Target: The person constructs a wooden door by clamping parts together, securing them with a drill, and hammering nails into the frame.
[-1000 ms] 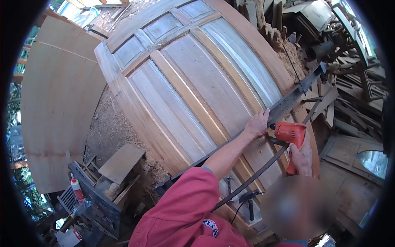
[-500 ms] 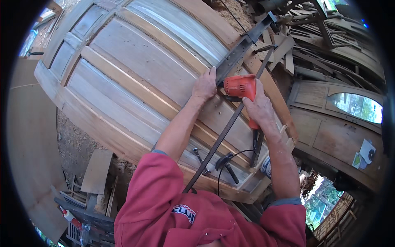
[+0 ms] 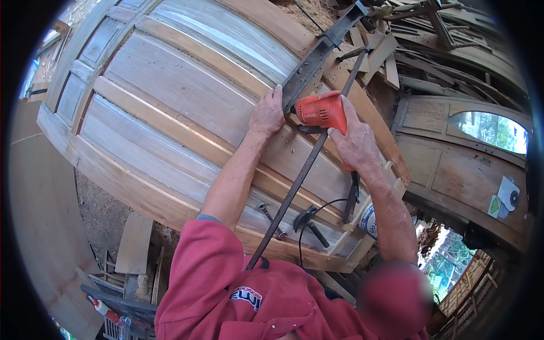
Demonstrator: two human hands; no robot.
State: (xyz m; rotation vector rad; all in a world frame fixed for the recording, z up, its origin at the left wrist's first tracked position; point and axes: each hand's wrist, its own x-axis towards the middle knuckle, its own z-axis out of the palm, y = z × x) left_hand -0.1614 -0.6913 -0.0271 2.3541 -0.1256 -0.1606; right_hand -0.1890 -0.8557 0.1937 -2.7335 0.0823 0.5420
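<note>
A large panelled wooden door (image 3: 164, 73) lies flat in front of me. My right hand (image 3: 358, 139) is wrapped round the grip of a red power drill (image 3: 317, 110), its nose pointing left at the side of a dark steel beam (image 3: 317, 59). That beam lies slantwise over the door's far edge. My left hand (image 3: 267, 113) is closed at the beam's near end, fingertips against its side, close to the drill's nose. The contact point of the drill is hard to make out. Below the drill a long dark metal bar (image 3: 294, 187) runs across the door toward my body.
On the door's near part lie a hammer (image 3: 311, 226) with a black handle and a metal bolt-like tool (image 3: 273, 220). A black cord (image 3: 301, 243) hangs nearby. A white tub (image 3: 368, 221) stands by my right forearm. Scrap wood (image 3: 447, 68) is piled at far right, beside another door (image 3: 453, 164).
The view has shifted, so the door, beam and both hands sit slightly further left. The drill stays at the beam, tilted a little more. A blurred red round shape has appeared at lower right.
</note>
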